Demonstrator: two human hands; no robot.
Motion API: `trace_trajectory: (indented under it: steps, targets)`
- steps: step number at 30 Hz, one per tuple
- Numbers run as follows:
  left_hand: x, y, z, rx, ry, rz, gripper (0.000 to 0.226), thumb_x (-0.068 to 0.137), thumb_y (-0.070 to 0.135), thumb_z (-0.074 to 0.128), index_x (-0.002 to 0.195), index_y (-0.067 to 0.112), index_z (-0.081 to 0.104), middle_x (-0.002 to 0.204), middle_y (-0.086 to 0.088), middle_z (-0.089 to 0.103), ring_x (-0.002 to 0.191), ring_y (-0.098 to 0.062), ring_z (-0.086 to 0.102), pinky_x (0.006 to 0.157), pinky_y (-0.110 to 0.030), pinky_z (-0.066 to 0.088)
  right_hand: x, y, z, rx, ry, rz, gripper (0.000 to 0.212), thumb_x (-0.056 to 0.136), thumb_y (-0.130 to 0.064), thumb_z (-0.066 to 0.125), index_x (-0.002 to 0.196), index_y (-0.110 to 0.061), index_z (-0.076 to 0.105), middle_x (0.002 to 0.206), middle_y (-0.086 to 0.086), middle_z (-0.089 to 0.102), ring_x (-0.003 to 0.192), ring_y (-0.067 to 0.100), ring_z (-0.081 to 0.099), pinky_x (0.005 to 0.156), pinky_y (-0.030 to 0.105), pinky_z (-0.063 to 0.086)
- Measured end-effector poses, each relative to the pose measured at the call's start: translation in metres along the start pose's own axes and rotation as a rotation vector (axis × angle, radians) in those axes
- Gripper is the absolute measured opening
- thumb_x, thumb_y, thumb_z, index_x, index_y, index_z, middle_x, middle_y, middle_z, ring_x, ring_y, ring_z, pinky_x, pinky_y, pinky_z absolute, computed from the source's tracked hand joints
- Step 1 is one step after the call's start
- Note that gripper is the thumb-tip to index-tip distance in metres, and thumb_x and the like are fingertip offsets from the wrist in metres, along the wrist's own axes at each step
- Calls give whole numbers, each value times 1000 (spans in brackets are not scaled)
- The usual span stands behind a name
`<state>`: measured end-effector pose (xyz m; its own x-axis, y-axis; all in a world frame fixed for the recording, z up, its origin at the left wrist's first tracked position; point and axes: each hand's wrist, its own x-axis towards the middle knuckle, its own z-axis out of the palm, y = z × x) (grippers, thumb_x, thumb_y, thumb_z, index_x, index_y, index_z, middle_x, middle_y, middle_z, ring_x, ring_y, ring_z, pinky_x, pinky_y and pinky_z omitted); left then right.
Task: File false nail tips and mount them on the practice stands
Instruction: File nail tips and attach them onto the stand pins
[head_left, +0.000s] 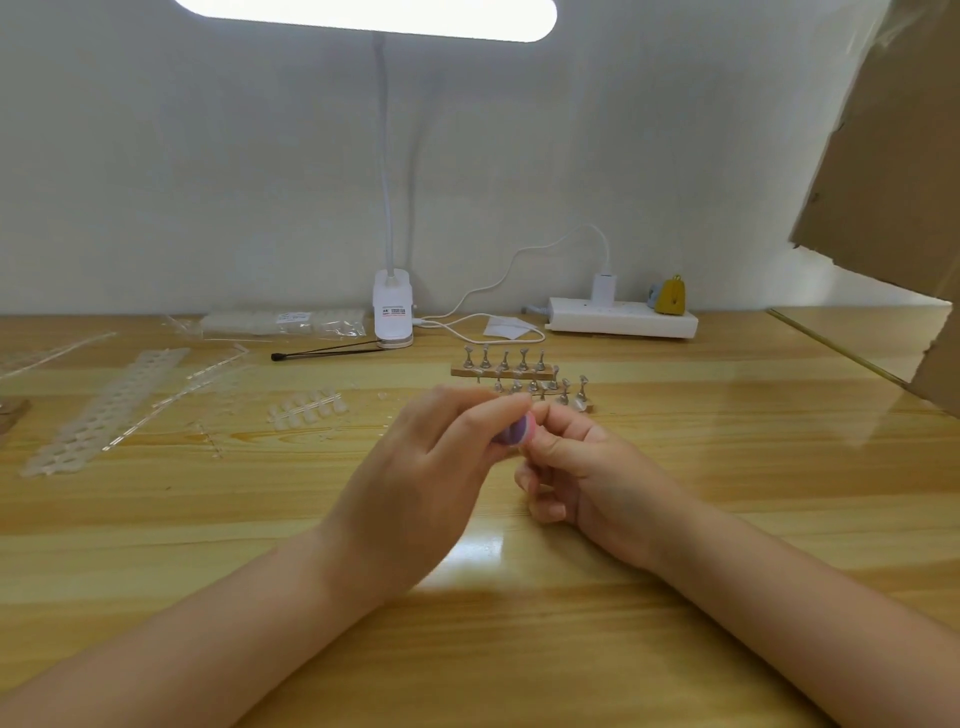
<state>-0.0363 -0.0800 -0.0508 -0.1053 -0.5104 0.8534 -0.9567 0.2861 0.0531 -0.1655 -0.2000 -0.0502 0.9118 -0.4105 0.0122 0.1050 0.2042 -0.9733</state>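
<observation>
Above the bench (675, 519), a purple file (511, 431) is gripped by the left hand (431, 467) against a tip presumably pinched by the right hand (576, 467); mounting on the stands (519, 371) judged next.

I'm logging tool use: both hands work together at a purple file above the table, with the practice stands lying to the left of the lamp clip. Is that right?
Not quite. The head view shows the stands to the right of the lamp clip, just behind the hands. The rest holds: the left hand and right hand meet at the purple file above the table.
</observation>
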Motion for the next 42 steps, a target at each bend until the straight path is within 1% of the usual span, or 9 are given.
trace_trajectory:
  steps: [6,10,16,21,25,30,33,35,42]
  targets:
    - [-5,-5,2,60,-88,-138,27,84,-4,66,111,-2,66,100,-17,64,89,-30,64,77,-43,55,1,-1,-2,53,10,6,6,83,-20,58,86,-15,57,69,-6,60,60,9,50,44,19,38]
    - [0,3,0,-39,-12,-37,23,97,16,51,117,9,58,102,-12,63,94,-21,61,88,-29,49,1,0,-2,24,8,7,10,85,-19,58,93,-13,56,71,-4,58,60,8,50,45,18,37]
    - [-3,-4,-5,91,-118,-111,18,86,6,66,103,0,69,92,-13,64,81,-28,64,73,-42,55,2,-2,-2,48,25,29,10,94,-11,50,86,-12,55,65,-5,56,59,9,50,43,18,37]
    - [-2,1,0,203,-118,164,29,85,4,70,110,13,60,89,-9,64,78,-22,60,73,-32,51,2,0,-3,-42,-37,25,2,90,-8,55,89,-10,57,69,0,53,59,9,51,46,19,38]
    - [-2,-14,-8,290,-113,51,30,73,-3,80,100,5,71,81,-13,62,69,-29,59,61,-40,54,1,-2,-5,26,-48,52,8,80,-19,56,85,-13,57,70,-2,52,62,11,52,46,20,37]
    - [-3,-2,0,181,-58,233,30,86,6,69,111,16,56,96,-5,58,80,-20,58,77,-28,49,2,-1,-5,-41,-99,48,11,82,-13,60,88,-8,53,68,-2,51,58,7,50,47,20,36]
    - [-2,-7,-4,239,-98,184,28,81,1,73,106,11,64,87,-11,65,75,-24,60,69,-36,54,2,-2,-5,-17,-107,58,4,84,-13,56,83,-11,59,73,0,51,61,10,51,48,21,37]
    - [-1,-15,-10,250,-72,116,27,75,-4,78,100,6,70,82,-13,66,70,-28,62,63,-41,54,1,-2,-5,8,-85,66,21,89,-14,51,73,-18,64,74,2,50,63,11,52,47,21,37]
    - [-2,-5,-2,198,-81,258,27,86,3,69,109,14,60,91,-7,63,76,-21,59,74,-31,53,1,-2,-6,-73,-147,48,11,86,-21,54,88,-10,53,71,-2,51,63,9,50,50,20,36]
